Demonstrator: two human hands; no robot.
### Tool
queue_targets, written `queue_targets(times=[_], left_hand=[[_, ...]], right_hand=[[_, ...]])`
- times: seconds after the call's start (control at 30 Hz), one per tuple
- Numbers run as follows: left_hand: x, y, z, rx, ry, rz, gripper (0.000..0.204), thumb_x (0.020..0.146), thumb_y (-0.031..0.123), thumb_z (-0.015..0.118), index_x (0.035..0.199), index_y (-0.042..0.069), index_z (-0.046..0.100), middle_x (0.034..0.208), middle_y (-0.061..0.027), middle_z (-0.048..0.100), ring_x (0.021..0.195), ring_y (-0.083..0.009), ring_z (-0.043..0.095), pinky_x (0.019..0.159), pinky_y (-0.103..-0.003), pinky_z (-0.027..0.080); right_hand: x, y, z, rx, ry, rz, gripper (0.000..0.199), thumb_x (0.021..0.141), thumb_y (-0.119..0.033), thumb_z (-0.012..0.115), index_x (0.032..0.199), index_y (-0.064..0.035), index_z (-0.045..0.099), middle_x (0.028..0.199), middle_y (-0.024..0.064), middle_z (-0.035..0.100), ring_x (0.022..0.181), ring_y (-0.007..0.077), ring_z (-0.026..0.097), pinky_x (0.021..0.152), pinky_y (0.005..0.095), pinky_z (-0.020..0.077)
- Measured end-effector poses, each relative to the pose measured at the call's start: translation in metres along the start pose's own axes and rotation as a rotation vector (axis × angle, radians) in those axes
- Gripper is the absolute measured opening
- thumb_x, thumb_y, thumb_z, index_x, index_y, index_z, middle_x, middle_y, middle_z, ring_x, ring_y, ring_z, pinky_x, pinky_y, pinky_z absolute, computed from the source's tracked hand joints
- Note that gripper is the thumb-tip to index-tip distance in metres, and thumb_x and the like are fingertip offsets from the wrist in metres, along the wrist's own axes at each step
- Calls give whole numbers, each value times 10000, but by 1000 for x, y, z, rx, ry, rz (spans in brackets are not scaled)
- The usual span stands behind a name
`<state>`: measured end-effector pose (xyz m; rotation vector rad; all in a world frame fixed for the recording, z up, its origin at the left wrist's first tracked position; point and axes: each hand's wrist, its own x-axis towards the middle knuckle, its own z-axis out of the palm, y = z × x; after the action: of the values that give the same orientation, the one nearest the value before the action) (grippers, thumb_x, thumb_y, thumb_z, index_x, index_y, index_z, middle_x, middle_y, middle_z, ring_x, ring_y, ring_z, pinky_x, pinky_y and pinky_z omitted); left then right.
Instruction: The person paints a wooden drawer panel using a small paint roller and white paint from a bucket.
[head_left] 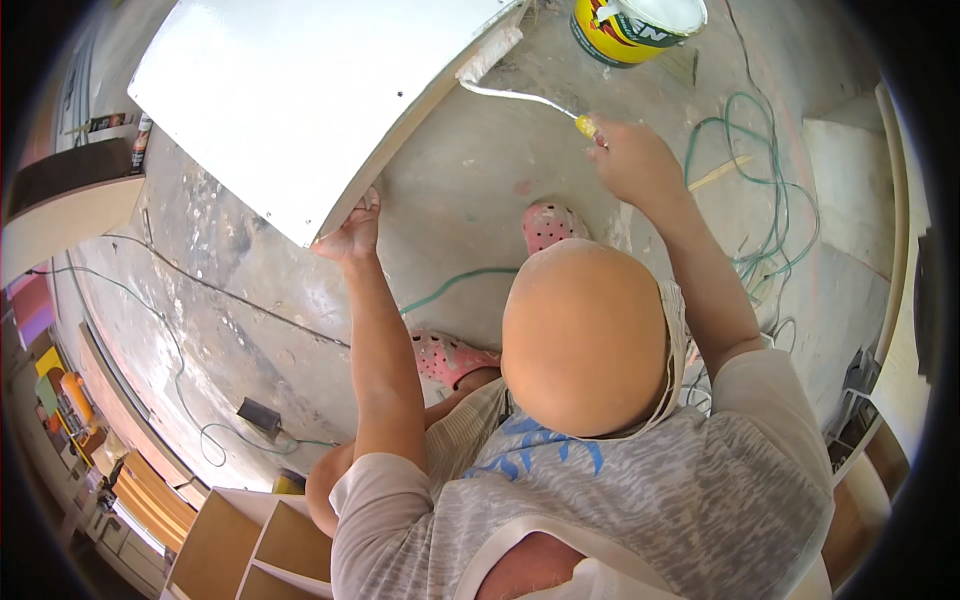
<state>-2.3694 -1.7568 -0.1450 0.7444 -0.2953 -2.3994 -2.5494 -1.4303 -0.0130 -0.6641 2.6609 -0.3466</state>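
A person's head and grey patterned shirt (640,490) fill the lower middle of the view, nearest the camera, with both bare arms stretched forward over the concrete floor (470,190).

The right hand (632,160) has its fingers curled shut around the yellow handle of a paint roller (500,75). The handle sticks out at the hand's upper left; its thin bent wire runs left and up to the white roller sleeve, which lies against the upper right edge of a white board (300,100). The right arm reaches up from the shoulder with the elbow slightly bent.

The left hand (352,232) grips the board's lower corner, fingers folded over its edge and thumb beneath, the forearm nearly straight. The board tilts up off the floor toward the upper left.

A yellow paint bucket (632,25) stands on the floor above the roller. A green cable (770,190) loops over the floor to the right of the right arm. Two pink clogs (550,225) show beside the head.
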Motion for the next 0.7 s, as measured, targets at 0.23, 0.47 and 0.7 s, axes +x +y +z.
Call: queue_targets(times=[0.23, 0.47, 0.7], left_hand=[[-1, -3, 0, 47, -114, 0, 652, 794, 560, 529, 1245, 90, 524, 1231, -138, 560, 1094, -335, 541, 893, -497, 404], [5, -20, 3, 57, -54, 56, 752, 830, 558, 551, 1318, 1, 424, 1284, -203, 505, 1141, -415, 536, 944, -582, 477], [6, -34, 8, -15, -68, 51, 741, 840, 530, 568, 1320, -12, 412, 1287, -213, 500, 1147, -420, 534, 944, -588, 476]], right_hand=[[-21, -3, -29, 42, 108, 9, 413, 831, -150, 590, 1232, -53, 567, 935, 165, 654, 865, 350, 628, 751, 453, 488], [9, 3, 5, -134, 50, 65, 415, 840, -134, 589, 1250, -79, 554, 956, 159, 648, 906, 342, 619, 759, 446, 485], [30, 6, 3, -138, 18, 72, 354, 874, -81, 446, 1206, -56, 567, 968, 175, 658, 922, 356, 640, 770, 467, 506]])
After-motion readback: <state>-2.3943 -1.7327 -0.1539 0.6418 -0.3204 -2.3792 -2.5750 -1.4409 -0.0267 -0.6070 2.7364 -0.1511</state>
